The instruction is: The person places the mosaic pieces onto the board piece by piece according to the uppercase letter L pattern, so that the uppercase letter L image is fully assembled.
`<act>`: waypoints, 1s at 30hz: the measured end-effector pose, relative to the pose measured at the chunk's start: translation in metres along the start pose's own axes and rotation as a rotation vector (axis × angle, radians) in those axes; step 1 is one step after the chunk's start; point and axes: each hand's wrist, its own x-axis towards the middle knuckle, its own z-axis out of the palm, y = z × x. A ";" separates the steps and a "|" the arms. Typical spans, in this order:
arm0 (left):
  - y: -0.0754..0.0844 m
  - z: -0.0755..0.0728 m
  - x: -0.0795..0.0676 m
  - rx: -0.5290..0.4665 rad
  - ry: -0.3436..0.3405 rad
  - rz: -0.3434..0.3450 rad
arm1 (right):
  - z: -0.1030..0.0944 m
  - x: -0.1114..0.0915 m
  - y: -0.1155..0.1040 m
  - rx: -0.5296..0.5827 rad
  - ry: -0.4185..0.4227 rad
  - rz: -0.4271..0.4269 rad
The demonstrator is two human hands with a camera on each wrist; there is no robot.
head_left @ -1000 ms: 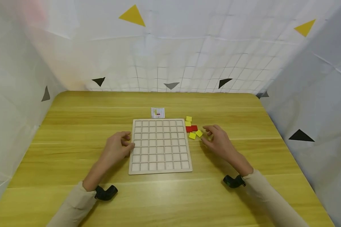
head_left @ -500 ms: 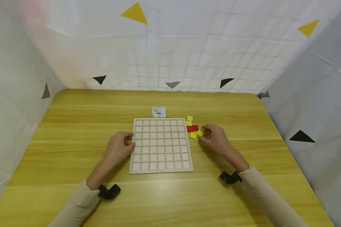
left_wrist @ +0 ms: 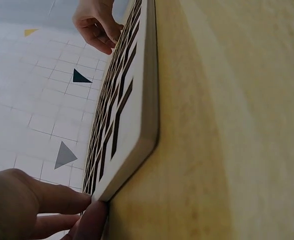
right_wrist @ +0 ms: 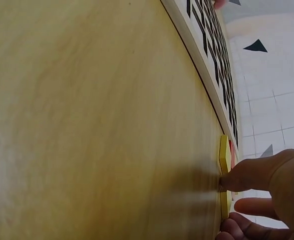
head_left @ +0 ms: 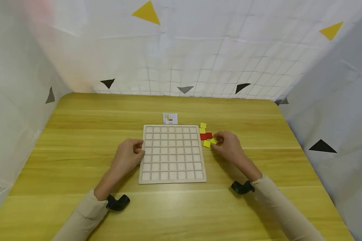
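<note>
A square wooden grid board lies flat in the middle of the table. My left hand holds its left edge, the thumb on the rim and the other fingers curled beside it; the left wrist view shows thumb and index finger meeting at the board's side. To the right of the board, my right hand pinches a yellow square tile between thumb and fingers, low at the tabletop. Another yellow tile lies next to it. Two red tiles and two more yellow tiles lie just behind.
A small printed card with a grid and coloured cells lies behind the board. Bare wooden table stretches in front. White sheeting with triangles stands round the back and sides.
My right hand has come slightly left, and its fingers have closed in on the nearest yellow tile. My left hand keeps its place at the board's edge. The head view has shifted a little.
</note>
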 end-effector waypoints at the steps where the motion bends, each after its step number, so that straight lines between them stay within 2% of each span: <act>1: 0.000 0.000 0.000 -0.003 0.002 0.000 | 0.000 0.000 0.000 -0.001 0.005 -0.002; 10: -0.001 0.002 0.001 -0.009 0.009 0.000 | 0.000 0.000 0.001 -0.011 0.023 -0.029; 19: -0.001 0.002 0.001 -0.010 0.012 0.001 | -0.001 0.002 0.001 -0.023 0.004 0.020; 30: 0.000 0.001 0.003 -0.014 0.009 0.008 | -0.004 0.001 0.003 -0.029 0.017 0.009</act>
